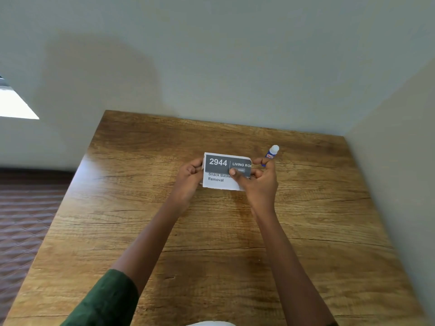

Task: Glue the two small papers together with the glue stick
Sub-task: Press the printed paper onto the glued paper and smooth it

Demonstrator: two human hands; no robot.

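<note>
Paper [219,182] pinched at its edge by left hand [188,177]; right hand [259,184] grips glue stick [272,152], thumb covering print; second sheet indiscernible.

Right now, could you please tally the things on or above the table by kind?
Hands: 2 (left hand, right hand)
Glue stick: 1
Printed paper: 1 showing; a second sheet cannot be told
Total: 4

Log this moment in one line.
left grip: holds paper | right grip: pinches paper, holds glue stick | glue stick: capped
</note>
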